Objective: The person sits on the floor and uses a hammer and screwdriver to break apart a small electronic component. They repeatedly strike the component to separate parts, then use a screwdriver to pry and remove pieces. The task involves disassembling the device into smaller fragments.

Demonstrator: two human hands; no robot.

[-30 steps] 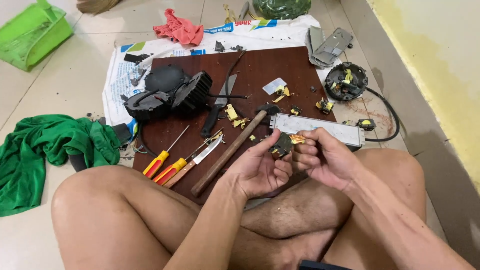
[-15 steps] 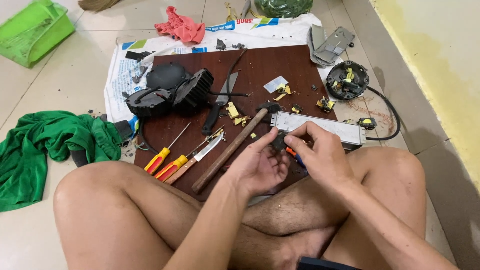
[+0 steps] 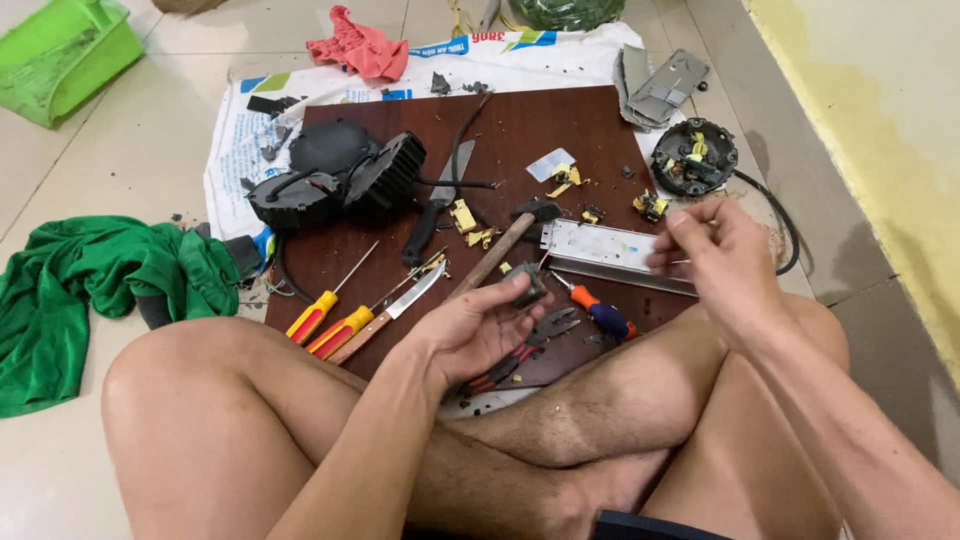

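Two bare hands are hovering over a dark brown wooden board (image 3: 560, 130) lying on the tiled floor, where a person is sitting cross-legged. The left hand (image 3: 478, 325) is lying palm up, its fingers curling around a small dark component (image 3: 528, 288) pinched against the thumb (too small to say what kind). The right hand (image 3: 712, 258) is hanging above a flat silver metal casing (image 3: 605, 245), fingers loosely bent; it is blurred, and I cannot tell whether it is holding anything. Just beside the left hand, an orange-and-blue screwdriver (image 3: 600, 312) and red-handled pliers (image 3: 520, 355) are lying on the board. A wooden-handled hammer (image 3: 495, 255) is slanting toward the casing, with two yellow-and-red screwdrivers (image 3: 330, 322) and a knife (image 3: 432, 215) further left. A black finned housing (image 3: 335, 180) is sitting at the board's far left; a green cloth (image 3: 80, 290) is lying on the floor, well apart.
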